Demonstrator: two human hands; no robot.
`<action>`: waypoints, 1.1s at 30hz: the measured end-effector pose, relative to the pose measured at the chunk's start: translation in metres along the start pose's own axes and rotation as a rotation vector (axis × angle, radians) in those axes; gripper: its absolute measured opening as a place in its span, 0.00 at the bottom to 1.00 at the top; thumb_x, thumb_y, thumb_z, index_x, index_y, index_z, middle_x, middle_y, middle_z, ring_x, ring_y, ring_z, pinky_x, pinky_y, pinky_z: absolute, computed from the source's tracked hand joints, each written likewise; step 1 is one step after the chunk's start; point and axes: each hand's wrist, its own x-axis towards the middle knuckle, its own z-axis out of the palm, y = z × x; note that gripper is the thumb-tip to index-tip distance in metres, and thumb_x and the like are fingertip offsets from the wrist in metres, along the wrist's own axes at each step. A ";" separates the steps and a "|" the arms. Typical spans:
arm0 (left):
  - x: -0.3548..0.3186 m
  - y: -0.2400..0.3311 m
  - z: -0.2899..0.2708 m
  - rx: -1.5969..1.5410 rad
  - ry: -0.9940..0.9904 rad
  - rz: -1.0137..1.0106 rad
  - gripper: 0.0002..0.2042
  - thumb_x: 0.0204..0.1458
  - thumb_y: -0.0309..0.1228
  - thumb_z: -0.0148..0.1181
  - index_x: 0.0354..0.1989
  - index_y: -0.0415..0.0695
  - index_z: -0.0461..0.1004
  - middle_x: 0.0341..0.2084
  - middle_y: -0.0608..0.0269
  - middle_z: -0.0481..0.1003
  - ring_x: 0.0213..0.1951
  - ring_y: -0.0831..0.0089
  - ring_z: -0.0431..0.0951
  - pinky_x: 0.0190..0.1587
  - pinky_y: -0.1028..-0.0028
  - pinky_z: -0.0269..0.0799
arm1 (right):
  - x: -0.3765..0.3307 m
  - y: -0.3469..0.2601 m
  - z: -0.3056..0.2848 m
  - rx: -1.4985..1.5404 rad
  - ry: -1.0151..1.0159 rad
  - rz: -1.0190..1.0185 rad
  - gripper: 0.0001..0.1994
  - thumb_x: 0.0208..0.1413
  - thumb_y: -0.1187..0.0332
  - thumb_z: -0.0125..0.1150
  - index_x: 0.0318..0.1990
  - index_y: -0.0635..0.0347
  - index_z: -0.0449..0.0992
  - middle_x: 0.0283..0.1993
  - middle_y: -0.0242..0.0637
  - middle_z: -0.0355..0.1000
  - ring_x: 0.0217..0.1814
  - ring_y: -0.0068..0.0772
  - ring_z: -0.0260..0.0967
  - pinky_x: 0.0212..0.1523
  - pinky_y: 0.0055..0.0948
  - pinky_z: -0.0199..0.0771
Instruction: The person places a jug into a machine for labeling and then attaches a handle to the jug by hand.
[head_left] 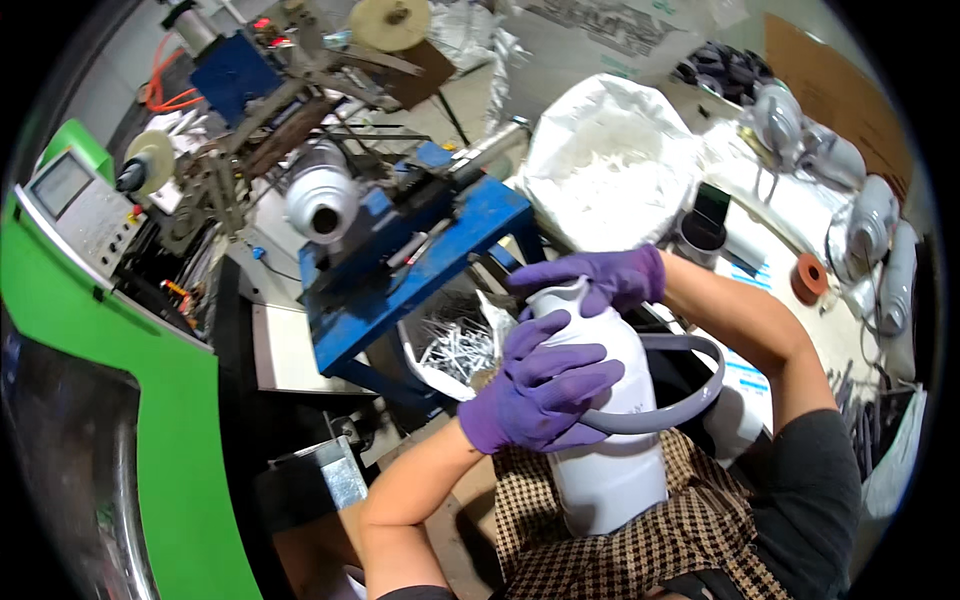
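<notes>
Head view: person seated, both hands in purple gloves working on one white plastic jug over the lap.
Left hand (pixel 540 390): fingers (pixel 575 372) closed around the middle of the white jug (pixel 610 440), wrapped over its front, also lying across the grey carry handle (pixel 680 400).
Right hand (pixel 605 280): fingers (pixel 545 275) curled over the jug's neck and top rim, gripping it from above.
Jug: upright, slightly tilted, held between the two sets of fingers; its base sits below the left fingers against a checked brown apron (pixel 670 545).
Grey handle: thin curved band, runs from under the left fingers out and around to the far side of the jug.
Beyond the right fingers: large white sack (pixel 610 160) full of white plastic pieces, open at the top.
Beyond the left fingers: blue metal machine bed (pixel 420 270) with another white jug (pixel 322 200) mounted on it, mouth facing the camera.
Just past the left fingers, lower: bag of small white parts (pixel 455 345).
Far outside the left fingers: green machine housing (pixel 170 420) with a grey control panel (pixel 75 210).
Outside the right fingers: counter (pixel 800 210) carrying more white jugs (pixel 870 225) and an orange tape roll (pixel 808 278).
</notes>
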 end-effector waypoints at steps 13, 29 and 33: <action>-0.041 -0.026 0.016 -0.876 0.576 -0.892 0.18 0.66 0.41 0.49 0.37 0.35 0.76 0.55 0.54 0.71 0.41 0.74 0.72 0.46 0.77 0.68 | 0.005 0.005 0.057 0.233 0.540 -0.258 0.31 0.65 0.53 0.61 0.70 0.59 0.64 0.64 0.40 0.70 0.64 0.36 0.69 0.67 0.33 0.67; -0.016 -0.012 -0.020 -0.927 0.242 -0.969 0.21 0.56 0.26 0.57 0.59 0.36 0.75 0.59 0.57 0.73 0.57 0.71 0.73 0.58 0.72 0.68 | 0.009 0.008 0.015 -0.050 0.137 -0.217 0.37 0.62 0.60 0.60 0.75 0.63 0.54 0.74 0.39 0.60 0.72 0.31 0.60 0.72 0.33 0.59; 0.002 -0.002 -0.028 -0.445 -0.048 -0.648 0.17 0.44 0.33 0.75 0.42 0.40 0.83 0.64 0.54 0.68 0.67 0.53 0.63 0.67 0.60 0.58 | 0.020 -0.034 0.014 -0.774 -0.166 -0.433 0.41 0.51 0.59 0.71 0.72 0.62 0.61 0.73 0.41 0.61 0.72 0.33 0.60 0.72 0.36 0.60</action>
